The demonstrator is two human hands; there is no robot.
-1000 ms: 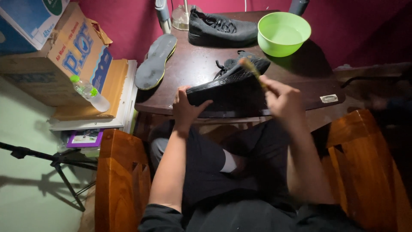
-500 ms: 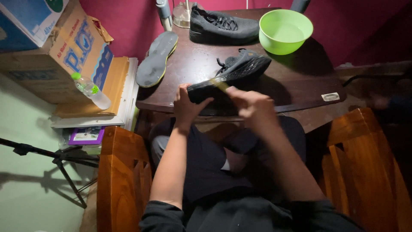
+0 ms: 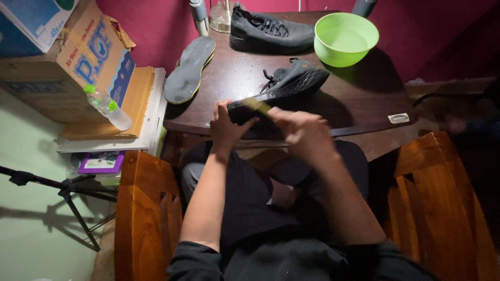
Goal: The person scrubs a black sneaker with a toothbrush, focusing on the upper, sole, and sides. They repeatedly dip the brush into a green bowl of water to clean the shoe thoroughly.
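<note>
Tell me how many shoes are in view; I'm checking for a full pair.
2: one black shoe held at the table's near edge by the left hand, another black shoe at the far edge.

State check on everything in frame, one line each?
Black knit shoe: tipped on its side, heel gripped by left hand.
Right hand: blurred, holding a yellowish brush against the shoe.
Second black shoe: upright.
Grey insole: out, lying flat.
Green plastic bowl: upright.
Clear plastic bottle: capped, lying down.
</note>
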